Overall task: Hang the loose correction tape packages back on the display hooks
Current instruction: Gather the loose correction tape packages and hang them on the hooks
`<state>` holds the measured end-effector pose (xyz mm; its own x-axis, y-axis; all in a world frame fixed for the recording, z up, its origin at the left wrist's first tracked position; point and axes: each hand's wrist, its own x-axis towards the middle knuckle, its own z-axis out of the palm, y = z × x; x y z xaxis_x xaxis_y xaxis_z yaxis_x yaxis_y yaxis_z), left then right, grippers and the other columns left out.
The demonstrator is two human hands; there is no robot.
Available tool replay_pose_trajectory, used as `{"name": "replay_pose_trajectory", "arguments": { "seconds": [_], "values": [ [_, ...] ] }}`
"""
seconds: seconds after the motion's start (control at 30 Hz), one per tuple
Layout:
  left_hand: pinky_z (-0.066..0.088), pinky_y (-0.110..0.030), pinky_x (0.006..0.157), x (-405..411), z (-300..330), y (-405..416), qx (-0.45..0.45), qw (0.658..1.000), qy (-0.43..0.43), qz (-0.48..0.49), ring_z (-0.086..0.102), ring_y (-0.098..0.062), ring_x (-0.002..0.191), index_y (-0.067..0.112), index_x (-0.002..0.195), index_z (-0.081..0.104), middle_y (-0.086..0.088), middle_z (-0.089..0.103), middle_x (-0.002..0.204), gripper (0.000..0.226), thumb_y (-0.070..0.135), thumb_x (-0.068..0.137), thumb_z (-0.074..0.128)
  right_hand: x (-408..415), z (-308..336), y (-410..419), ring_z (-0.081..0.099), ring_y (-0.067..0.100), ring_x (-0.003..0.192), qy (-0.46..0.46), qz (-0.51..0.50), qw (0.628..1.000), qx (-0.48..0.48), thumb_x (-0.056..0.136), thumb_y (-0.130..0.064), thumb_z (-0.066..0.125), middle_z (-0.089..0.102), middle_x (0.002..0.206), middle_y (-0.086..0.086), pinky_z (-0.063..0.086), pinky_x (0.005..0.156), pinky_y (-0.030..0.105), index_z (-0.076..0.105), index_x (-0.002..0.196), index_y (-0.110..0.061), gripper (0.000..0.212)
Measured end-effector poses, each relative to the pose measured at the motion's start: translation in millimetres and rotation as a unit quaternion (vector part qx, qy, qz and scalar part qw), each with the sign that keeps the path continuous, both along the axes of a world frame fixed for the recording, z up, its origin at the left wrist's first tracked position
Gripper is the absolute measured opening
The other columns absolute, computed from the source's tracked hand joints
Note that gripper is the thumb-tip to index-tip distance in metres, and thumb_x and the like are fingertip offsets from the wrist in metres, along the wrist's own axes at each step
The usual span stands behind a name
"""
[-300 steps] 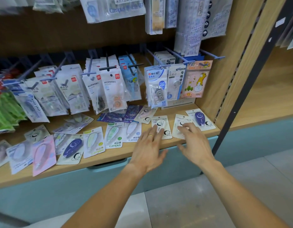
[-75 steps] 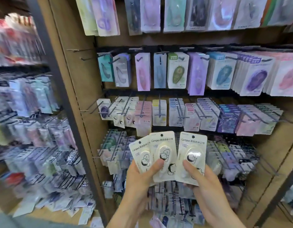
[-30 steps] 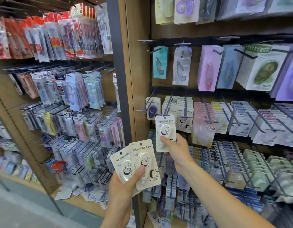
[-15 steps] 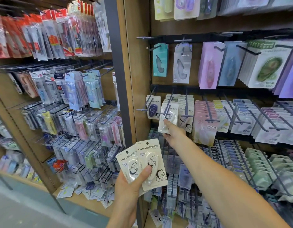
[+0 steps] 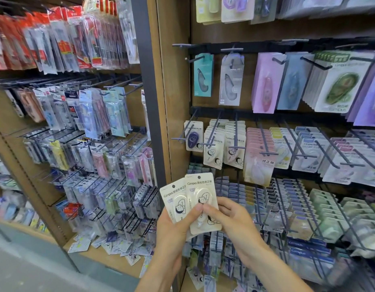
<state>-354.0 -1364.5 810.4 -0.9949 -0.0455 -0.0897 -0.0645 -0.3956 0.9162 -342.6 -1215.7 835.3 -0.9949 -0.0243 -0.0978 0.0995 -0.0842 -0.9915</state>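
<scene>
Packages (image 5: 195, 205) between both hands, hooks (image 5: 209, 135) above.

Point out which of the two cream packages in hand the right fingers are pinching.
The front cream package, the one overlapping on the right. The right hand pinches it; the rear cream package sits only in the left hand.

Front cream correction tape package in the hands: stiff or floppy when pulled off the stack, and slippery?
The front cream package is a flat card with a raised blister, so probably stiff and light. Its glossy blister may be slick; the right hand pinches there while the left hand holds the rear package. Its punched hole looks tearable.
</scene>
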Motion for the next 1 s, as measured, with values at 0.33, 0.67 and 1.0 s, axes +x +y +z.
{"name": "replay_pose_trajectory", "arguments": {
  "seconds": [0.33,0.67,1.0],
  "values": [
    [0.062,-0.048,0.085,-11,-1,-2,0.028,0.998,-0.053,0.026,0.078,-0.032,0.099,0.017,0.126,0.07,-0.012,0.08,0.112,0.031,0.024,0.096,0.071,-46,10,1,0.076,0.014,0.094,0.066,-0.108,0.992,-0.016,0.095,-0.015,0.071,0.08,0.099,-0.004,0.057,0.072,0.022,0.068,0.113,-0.013,0.018],
    [0.057,-0.065,0.095,0,-13,-15,0.032,0.993,-0.113,0.03,0.074,-0.048,0.101,0.007,0.124,0.07,-0.025,0.077,0.11,0.027,0.016,0.098,0.069,-88,14,-8,0.074,0.003,0.086,0.055,-0.171,0.984,-0.016,0.095,-0.016,0.072,0.079,0.103,-0.003,0.051,0.06,0.011,0.069,0.113,-0.016,0.018],
    [0.059,-0.062,0.093,7,-12,-25,0.043,0.992,-0.113,0.026,0.076,-0.047,0.096,0.008,0.125,0.07,-0.025,0.077,0.109,0.03,0.016,0.096,0.07,-88,4,-13,0.073,0.009,0.095,0.074,-0.207,0.976,-0.016,0.095,-0.016,0.073,0.077,0.105,-0.003,0.053,0.069,0.019,0.069,0.116,-0.016,0.021]
  ]
}}
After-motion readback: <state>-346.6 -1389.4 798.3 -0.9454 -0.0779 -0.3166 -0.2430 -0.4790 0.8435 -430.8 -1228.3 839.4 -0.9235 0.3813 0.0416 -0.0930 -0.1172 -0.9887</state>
